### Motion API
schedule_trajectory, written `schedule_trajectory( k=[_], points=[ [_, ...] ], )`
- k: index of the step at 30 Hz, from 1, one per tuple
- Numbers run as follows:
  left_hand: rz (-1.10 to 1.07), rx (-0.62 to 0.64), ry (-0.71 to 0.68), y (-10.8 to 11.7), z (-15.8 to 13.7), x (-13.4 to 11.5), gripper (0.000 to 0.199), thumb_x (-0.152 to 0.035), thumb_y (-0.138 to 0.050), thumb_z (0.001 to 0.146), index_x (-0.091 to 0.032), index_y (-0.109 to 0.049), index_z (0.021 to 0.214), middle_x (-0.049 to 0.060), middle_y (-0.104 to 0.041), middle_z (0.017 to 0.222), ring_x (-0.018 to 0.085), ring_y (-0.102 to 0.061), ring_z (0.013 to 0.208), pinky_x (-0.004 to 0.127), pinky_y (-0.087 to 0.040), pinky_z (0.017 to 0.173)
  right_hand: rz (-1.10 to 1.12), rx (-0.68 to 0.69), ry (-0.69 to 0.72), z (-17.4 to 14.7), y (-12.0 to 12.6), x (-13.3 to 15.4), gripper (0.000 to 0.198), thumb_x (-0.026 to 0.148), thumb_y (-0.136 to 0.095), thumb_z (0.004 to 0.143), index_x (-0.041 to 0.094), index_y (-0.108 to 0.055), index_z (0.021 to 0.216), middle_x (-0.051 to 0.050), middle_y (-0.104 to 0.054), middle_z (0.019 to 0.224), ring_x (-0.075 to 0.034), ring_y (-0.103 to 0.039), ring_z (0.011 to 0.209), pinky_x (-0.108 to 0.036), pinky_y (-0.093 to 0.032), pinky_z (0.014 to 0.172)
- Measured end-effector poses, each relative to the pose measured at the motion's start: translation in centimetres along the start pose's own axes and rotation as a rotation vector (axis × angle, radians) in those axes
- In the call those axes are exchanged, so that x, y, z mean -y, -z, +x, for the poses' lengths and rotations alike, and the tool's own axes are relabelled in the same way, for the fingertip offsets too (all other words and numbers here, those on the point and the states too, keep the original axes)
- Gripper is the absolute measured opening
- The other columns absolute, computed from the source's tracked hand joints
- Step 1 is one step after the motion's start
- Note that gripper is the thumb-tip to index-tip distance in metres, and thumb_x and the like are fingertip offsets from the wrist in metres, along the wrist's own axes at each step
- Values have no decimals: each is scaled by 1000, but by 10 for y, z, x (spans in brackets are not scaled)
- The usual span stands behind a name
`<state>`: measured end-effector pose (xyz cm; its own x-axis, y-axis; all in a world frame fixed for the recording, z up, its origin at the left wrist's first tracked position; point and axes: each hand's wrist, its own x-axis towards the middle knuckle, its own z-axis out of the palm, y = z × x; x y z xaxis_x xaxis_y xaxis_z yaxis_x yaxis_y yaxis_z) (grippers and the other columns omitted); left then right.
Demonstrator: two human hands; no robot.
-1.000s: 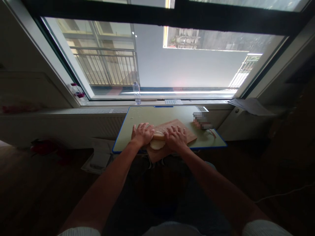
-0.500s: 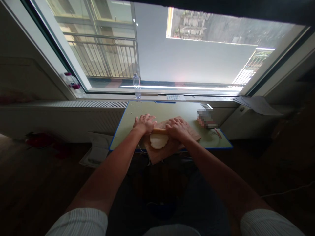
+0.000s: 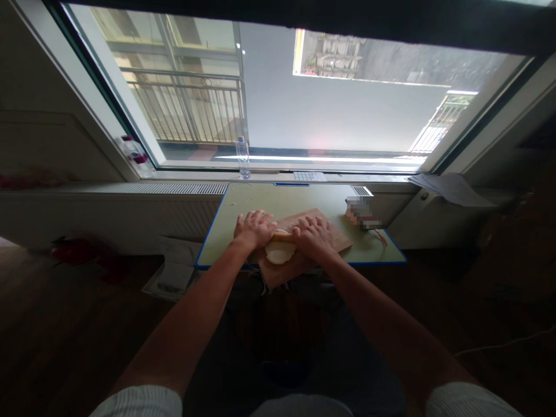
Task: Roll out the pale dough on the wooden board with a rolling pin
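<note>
A wooden rolling pin (image 3: 284, 236) lies across a pale, flattened round of dough (image 3: 279, 253), with a strip of dough showing beyond the pin. My left hand (image 3: 255, 228) is on the pin's left end, palm down, its fingers reaching forward. On the other end rests my right hand (image 3: 314, 233), its fingers also extended over the top. Both hands cover the pin's ends, so only its middle shows. Beneath the dough is a wooden board (image 3: 343, 240), set at an angle and overhanging the table's near edge.
The pale green table (image 3: 217, 231) has a blue rim and small crumbs at its far left. A pixelated object (image 3: 364, 213) sits at the right. Behind stand a clear bottle (image 3: 243, 157) on the sill and a bottle with purple parts (image 3: 135, 152). Papers (image 3: 452, 188) lie at right.
The rolling pin has come slightly back toward me over the dough, uncovering its far edge. My fingers look more stretched out. The whole view has shifted a little.
</note>
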<state>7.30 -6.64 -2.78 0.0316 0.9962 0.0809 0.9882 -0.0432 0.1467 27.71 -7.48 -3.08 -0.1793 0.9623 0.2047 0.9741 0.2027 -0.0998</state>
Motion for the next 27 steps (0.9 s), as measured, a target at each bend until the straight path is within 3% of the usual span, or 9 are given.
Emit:
schedule_trajectory(
  k=[8, 12, 19, 27],
  points=[
    [14, -100, -1, 0, -64, -7, 60, -55, -29, 112, -37, -59, 161, 4, -48, 175, 30, -42, 161, 62, -28, 133, 54, -92, 17, -57, -5, 5, 62, 50, -31, 116, 16, -57, 162, -14, -53, 170, -37, -37, 162, -62, -18, 133],
    [-8, -109, 9, 0, -77, -9, 62, -56, -28, 112, -36, -55, 164, 3, -46, 176, 31, -39, 163, 63, -26, 134, 59, -119, 22, -68, -9, 5, 63, 49, -32, 116, 15, -55, 164, -16, -52, 170, -34, -39, 161, -59, -17, 134],
    [28, -76, 44, 2, -51, -10, 59, -54, -29, 111, -38, -59, 160, 4, -47, 175, 31, -40, 162, 65, -25, 133, 47, -60, -4, -40, -7, 6, 63, 52, -30, 116, 19, -60, 160, -13, -53, 170, -35, -37, 162, -60, -20, 132],
    [10, 21, 66, 2, 1, -3, 62, -57, -29, 111, -35, -54, 163, 7, -42, 178, 31, -36, 163, 66, -23, 133, 5, -24, 23, 9, -4, -2, 57, 47, -36, 113, 25, -62, 158, -7, -58, 167, -35, -40, 158, -54, -28, 129]
  ],
)
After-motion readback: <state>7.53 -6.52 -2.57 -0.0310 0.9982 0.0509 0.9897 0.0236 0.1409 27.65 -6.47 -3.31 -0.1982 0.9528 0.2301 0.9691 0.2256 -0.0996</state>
